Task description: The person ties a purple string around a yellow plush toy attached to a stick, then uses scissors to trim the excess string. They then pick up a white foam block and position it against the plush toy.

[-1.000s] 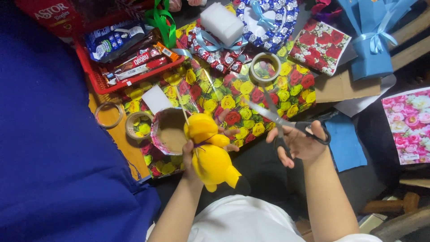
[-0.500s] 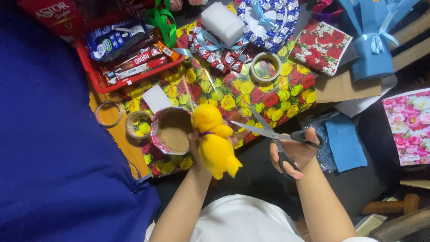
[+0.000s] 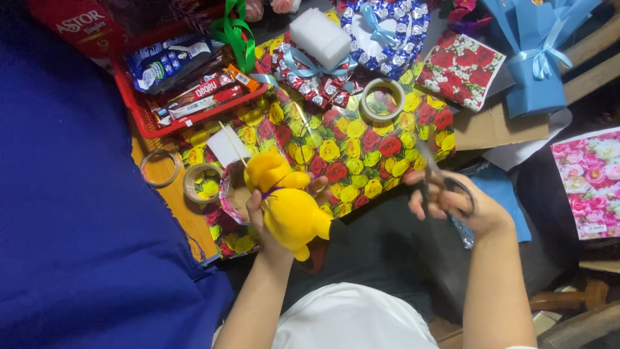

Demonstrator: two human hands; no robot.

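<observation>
While the blue cloth point(image 3: 77, 213) fills the whole side at nine o'clock, the flowered wrapping paper point(image 3: 361, 145), with yellow and red roses, lies spread in the middle of the view. At eleven o'clock stands a red basket point(image 3: 145, 116) with packed snacks inside. At twelve o'clock a heart-shaped arrangement point(image 3: 381, 29) with a light blue ribbon rests just beside a white foam block point(image 3: 321, 37). At one o'clock there is a blue paper bouquet wrap point(image 3: 536, 58).

The left hand point(image 3: 261, 216) is closed around a yellow plush toy point(image 3: 287, 207), which it holds upright at about seven o'clock from the paper's centre, over the paper's near edge; a dark thread or ribbon circles the toy's neck. The right hand point(image 3: 452, 203), at four o'clock, has its fingers through the handles of the scissors point(image 3: 433, 178), whose blades point toward twelve o'clock and look nearly shut, well apart from the toy.

A roll of clear tape point(image 3: 382, 100) lies on the paper at one o'clock from the toy, and two smaller rolls point(image 3: 160, 168) lie at nine o'clock from it.

As I judge it, the toy is not wrapped yet: the paper lies flat and no tape is on it.
</observation>
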